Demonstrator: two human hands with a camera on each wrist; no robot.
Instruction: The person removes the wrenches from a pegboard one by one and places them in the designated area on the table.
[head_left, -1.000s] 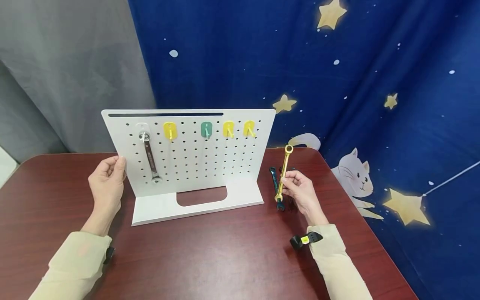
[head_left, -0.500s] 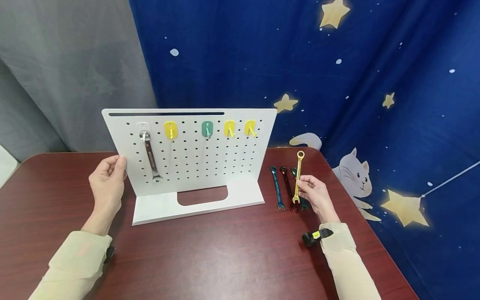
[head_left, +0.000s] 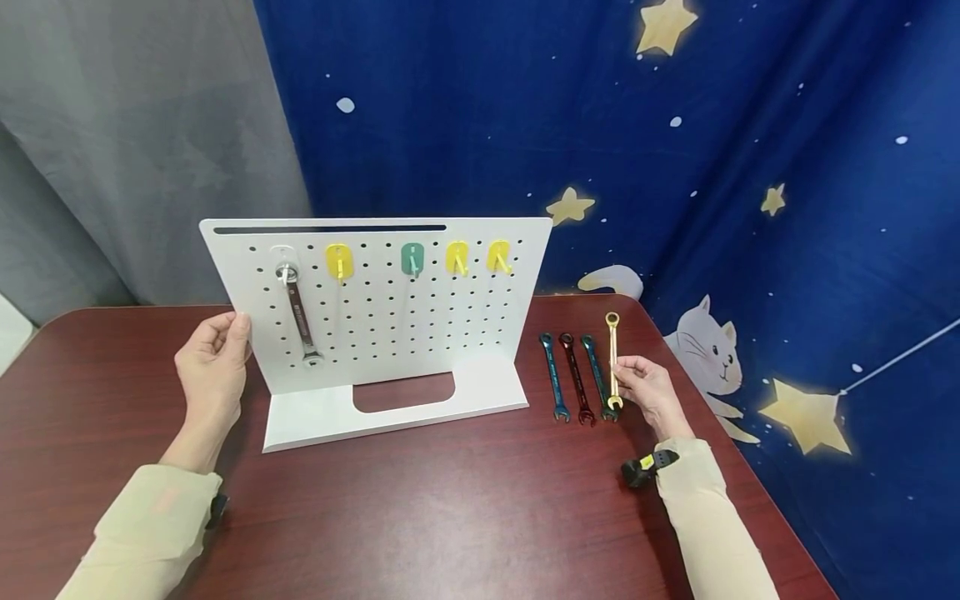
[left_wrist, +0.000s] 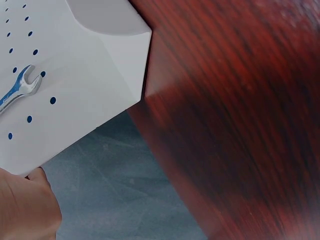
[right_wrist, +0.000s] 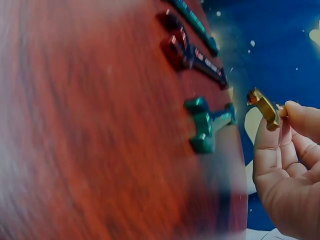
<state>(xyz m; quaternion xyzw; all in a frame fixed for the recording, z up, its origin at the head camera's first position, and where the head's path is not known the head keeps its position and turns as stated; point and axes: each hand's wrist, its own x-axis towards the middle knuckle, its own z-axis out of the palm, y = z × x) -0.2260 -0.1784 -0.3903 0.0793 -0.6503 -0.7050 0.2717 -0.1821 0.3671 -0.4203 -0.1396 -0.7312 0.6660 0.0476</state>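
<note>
I am watching the left hand point(head_left: 212, 364) gripping the left edge of the white pegboard point(head_left: 390, 312), fingers curled round it and thumb on the front. If that hold is slackening, I judge the board could be sliding or tipping on the table point(head_left: 450, 517), and the silver wrench point(head_left: 297, 314) hanging from the white hook point(head_left: 284, 252) could be swinging off.

Moving right, three wrenches are lying side by side just right of the board: blue point(head_left: 552, 377), dark red point(head_left: 576, 378) and green point(head_left: 597, 375). The right hand point(head_left: 651, 390) is pinching the gold wrench point(head_left: 612, 360) between thumb and fingertips, right of the green one, its open end low by the table and its ring end pointing far. The pinch is looking light to me; the tool could be slipping and knocking the green wrench out of the row.

Counting: five wrenches, one hung, three lying, one held. Five hooks: one white, three yellow, one green point(head_left: 412, 258), four of them bare. One board, two hands.
</note>
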